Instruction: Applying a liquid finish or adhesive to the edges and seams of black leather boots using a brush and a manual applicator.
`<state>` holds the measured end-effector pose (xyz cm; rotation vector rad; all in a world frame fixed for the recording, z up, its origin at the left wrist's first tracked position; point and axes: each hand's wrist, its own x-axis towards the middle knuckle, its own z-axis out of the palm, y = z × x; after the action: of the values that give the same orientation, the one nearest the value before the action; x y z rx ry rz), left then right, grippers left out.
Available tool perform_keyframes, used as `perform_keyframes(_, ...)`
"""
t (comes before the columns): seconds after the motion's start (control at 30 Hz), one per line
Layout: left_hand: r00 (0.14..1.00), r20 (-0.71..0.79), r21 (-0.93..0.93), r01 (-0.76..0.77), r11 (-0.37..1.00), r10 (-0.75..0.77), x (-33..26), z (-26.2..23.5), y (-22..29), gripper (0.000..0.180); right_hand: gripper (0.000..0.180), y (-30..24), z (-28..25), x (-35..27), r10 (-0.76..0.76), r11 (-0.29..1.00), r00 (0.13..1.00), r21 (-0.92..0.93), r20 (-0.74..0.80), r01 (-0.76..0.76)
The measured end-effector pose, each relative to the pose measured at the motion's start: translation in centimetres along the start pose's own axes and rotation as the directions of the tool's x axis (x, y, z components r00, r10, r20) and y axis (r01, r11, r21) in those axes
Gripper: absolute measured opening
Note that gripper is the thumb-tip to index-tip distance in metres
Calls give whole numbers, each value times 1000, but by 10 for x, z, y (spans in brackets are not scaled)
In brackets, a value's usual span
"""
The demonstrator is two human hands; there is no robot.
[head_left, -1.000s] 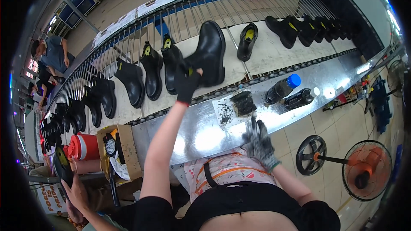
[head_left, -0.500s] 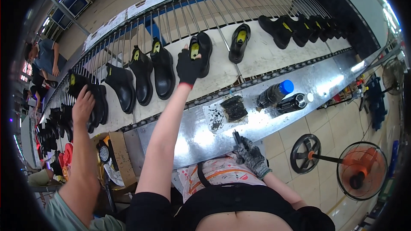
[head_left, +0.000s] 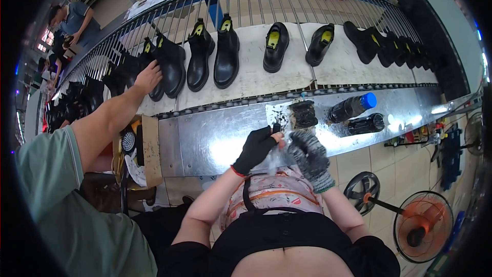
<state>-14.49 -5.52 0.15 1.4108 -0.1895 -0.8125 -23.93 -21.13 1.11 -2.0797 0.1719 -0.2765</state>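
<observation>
My left hand [head_left: 254,149], in a black glove with bare fingertips, is over the near edge of the metal table. Its fingers pinch a small black piece [head_left: 277,129] whose kind I cannot make out. Close beside it, my right hand [head_left: 311,158] in a grey knitted glove has its fingers curled; what they hold, if anything, is hidden. A pale blur shows between the hands. Just beyond them a black-stained pad [head_left: 303,114] lies by a smeared white sheet [head_left: 277,115]. A black ankle shoe [head_left: 275,48] and another black shoe [head_left: 320,46] stand on the conveyor.
Two dark bottles, one blue-capped [head_left: 350,107] and one lying [head_left: 366,123], are on the metal table [head_left: 215,143]. More black boots [head_left: 226,54] line the conveyor. At left a co-worker's hand [head_left: 148,78] touches a boot; a cardboard box [head_left: 151,149] sits below. A fan [head_left: 423,225] stands right.
My left hand has let go of a black shoe and come back beside my right hand, now pinching a small black piece. The view has shifted, and the co-worker's hand is at another boot.
</observation>
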Motion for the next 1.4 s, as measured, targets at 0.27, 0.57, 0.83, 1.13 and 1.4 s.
perform_keyframes(0.27, 867, 417, 110, 251, 962, -274, -37, -28, 65, 37, 21, -49, -39, 36, -530, 483, 777, -632, 340, 606)
perform_keyframes(0.57, 883, 325, 366, -448, 816, 339, -80, -4, 65, 29, 15, -102, -62, 22, -512, 417, 651, -501, 560, 758)
perform_keyframes(0.83, 813, 351, 786, -525, 326, 464, -70, 2, 50, 22, 13, -83, -57, 40, -339, 799, 754, -251, 562, 546)
perform_keyframes(1.13, 764, 142, 701, -526, 481, 629, -70, -42, 43, 20, 14, -53, -72, 44, -327, 945, 944, -19, -31, 327)
perform_keyframes(1.4, 904, -102, 422, -339, 841, 416, -13, -10, -29, 42, 66, -2, 58, -5, -167, 875, 956, 484, 240, 32)
